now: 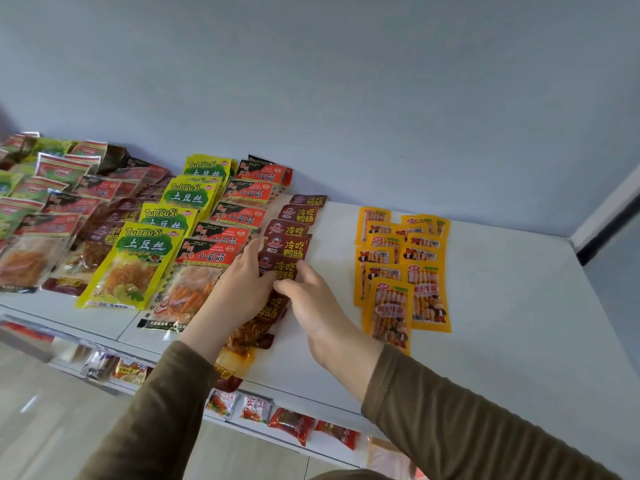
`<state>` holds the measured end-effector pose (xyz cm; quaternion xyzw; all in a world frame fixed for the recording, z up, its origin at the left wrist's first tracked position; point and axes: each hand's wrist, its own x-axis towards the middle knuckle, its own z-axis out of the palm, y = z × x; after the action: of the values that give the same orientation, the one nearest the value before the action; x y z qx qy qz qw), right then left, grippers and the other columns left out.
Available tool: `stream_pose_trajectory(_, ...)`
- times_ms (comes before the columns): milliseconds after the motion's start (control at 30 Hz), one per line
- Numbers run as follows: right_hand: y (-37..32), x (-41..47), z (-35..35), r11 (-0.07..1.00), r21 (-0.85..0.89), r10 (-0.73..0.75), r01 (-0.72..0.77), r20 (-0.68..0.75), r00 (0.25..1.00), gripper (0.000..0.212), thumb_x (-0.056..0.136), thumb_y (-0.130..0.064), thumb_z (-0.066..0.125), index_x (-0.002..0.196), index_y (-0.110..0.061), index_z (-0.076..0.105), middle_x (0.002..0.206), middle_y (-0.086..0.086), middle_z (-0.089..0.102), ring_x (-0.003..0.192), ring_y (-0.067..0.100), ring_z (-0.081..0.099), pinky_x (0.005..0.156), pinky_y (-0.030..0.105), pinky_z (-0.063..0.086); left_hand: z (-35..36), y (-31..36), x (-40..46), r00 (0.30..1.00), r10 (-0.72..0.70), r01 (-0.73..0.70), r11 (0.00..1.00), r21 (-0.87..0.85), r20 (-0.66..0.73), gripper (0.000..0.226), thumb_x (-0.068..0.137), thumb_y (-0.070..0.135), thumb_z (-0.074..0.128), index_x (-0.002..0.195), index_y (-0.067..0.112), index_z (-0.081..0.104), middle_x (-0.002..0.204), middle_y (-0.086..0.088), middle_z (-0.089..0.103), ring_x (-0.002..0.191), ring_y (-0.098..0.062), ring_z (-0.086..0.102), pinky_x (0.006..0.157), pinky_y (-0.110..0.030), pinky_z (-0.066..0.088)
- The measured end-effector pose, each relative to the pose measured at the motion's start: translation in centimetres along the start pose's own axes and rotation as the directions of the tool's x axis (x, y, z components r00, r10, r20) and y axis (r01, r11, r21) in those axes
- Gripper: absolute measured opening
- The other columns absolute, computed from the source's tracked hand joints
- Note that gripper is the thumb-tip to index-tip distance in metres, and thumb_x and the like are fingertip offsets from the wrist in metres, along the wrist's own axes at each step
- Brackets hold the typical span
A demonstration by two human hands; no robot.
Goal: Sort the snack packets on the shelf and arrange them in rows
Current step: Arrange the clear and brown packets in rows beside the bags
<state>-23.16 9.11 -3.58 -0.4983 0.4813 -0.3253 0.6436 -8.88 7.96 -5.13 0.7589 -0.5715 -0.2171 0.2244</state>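
Note:
Both hands meet on a dark maroon snack packet [281, 266] in a row of like maroon packets [294, 233] running back along the white shelf top [502, 306]. My left hand [242, 285] lies with its fingers on the packet's left edge. My right hand [311, 299] pinches its lower right corner. More maroon packets [256, 327] lie partly hidden under my wrists. To the left run rows of red-black packets [239, 216] and yellow-green packets [152, 244]. Orange-yellow packets [401, 268] lie in two rows to the right.
Further rows of red, brown and green packets [52, 188] fill the shelf's left end. A lower shelf [284, 424] holds small red and white sachets. The blue-grey wall [346, 98] stands behind, and the shelf's right edge [602, 306] is close.

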Motion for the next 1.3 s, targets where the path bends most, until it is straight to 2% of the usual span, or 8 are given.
stream_pose_trajectory(167,-1.7,1.9,-0.7,0.997,0.071,0.043,-0.038,-0.078,0.996,0.035,0.099,-0.016,0.052,0.133,-0.024,0.056,0.123,-0.002,0.065,0.111,0.013,0.059,0.076,0.024,0.043,-0.3,1.0,2.1,0.995,-0.087,0.092,0.988,-0.123,0.049,0.065,0.105,0.031,0.047,0.162,0.022,0.015,0.151,-0.006,0.049,0.101,-0.013,0.059,0.069,-0.021,0.041)
stream_pose_trajectory(300,-2.5,3.8,-0.2,0.988,0.126,0.103,-0.091,-0.097,0.99,0.036,0.099,-0.011,0.05,0.134,-0.019,0.053,0.122,0.003,0.066,0.109,0.018,0.06,0.073,0.025,0.045,-0.4,2.2,3.2,0.989,-0.13,0.138,0.98,-0.144,0.064,0.075,0.105,0.031,0.049,0.165,0.021,0.004,0.167,-0.012,0.029,0.148,-0.035,0.035,0.116,-0.047,0.037)
stream_pose_trajectory(367,-2.7,4.6,-0.1,0.981,0.153,0.134,-0.116,-0.118,0.984,0.038,0.098,-0.009,0.05,0.134,-0.018,0.052,0.122,0.005,0.065,0.109,0.02,0.06,0.075,0.028,0.046,-0.4,2.5,3.5,0.984,-0.155,0.165,0.977,-0.138,0.085,0.076,0.105,0.031,0.048,0.164,0.022,0.002,0.168,-0.012,0.025,0.153,-0.039,0.025,0.122,-0.054,0.028)
stream_pose_trajectory(600,-2.1,5.2,0.0,0.985,0.16,0.093,-0.068,-0.153,0.984,0.038,0.097,-0.002,0.045,0.127,-0.022,0.056,0.115,0.001,0.067,0.106,0.019,0.062,0.088,0.033,0.053,-0.6,3.3,3.9,0.98,-0.178,0.194,0.956,-0.219,0.093,0.073,0.106,0.024,0.052,0.164,0.02,0.008,0.164,-0.012,0.032,0.148,-0.038,0.033,0.12,-0.056,0.032)
stream_pose_trajectory(700,-1.7,5.0,0.1,0.986,0.167,0.034,-0.006,-0.163,0.986,0.039,0.099,-0.003,0.045,0.128,-0.029,0.053,0.111,-0.009,0.065,0.101,0.007,0.062,0.079,0.025,0.053,-0.7,3.3,3.9,0.982,-0.175,0.189,0.939,-0.288,0.074,0.073,0.104,0.02,0.054,0.164,0.023,0.011,0.161,-0.012,0.036,0.146,-0.037,0.037,0.118,-0.056,0.035)
stream_pose_trajectory(833,-1.6,5.0,0.5,0.988,0.153,0.051,-0.023,-0.179,0.983,0.047,0.099,-0.006,0.047,0.144,-0.023,0.047,0.135,0.002,0.06,0.125,0.023,0.057,0.107,0.044,0.048,-0.4,3.4,3.6,0.977,-0.192,0.211,0.941,-0.263,0.098,0.076,0.104,0.024,0.054,0.163,0.021,0.008,0.163,-0.014,0.031,0.147,-0.038,0.033,0.119,-0.056,0.033)
stream_pose_trajectory(1233,-1.2,4.7,0.4,0.969,0.246,0.046,-0.017,-0.112,0.993,0.047,0.099,-0.004,0.046,0.141,-0.026,0.047,0.129,0.002,0.064,0.112,0.017,0.062,0.094,0.034,0.055,-0.7,3.4,4.0,0.944,-0.321,0.328,0.876,-0.353,0.079,0.078,0.102,0.027,0.055,0.163,0.025,0.007,0.158,-0.017,0.037,0.137,-0.036,0.044,0.113,-0.05,0.04)
stream_pose_trajectory(1300,-1.2,4.6,0.4,0.969,0.249,0.029,0.0,-0.115,0.993,0.048,0.101,-0.005,0.045,0.143,-0.029,0.046,0.139,0.001,0.057,0.122,0.018,0.058,0.1,0.039,0.053,-0.6,3.5,3.9,0.942,-0.329,0.33,0.863,-0.381,0.071,0.077,0.102,0.026,0.055,0.163,0.025,0.009,0.157,-0.017,0.039,0.13,-0.033,0.049,0.104,-0.044,0.044)
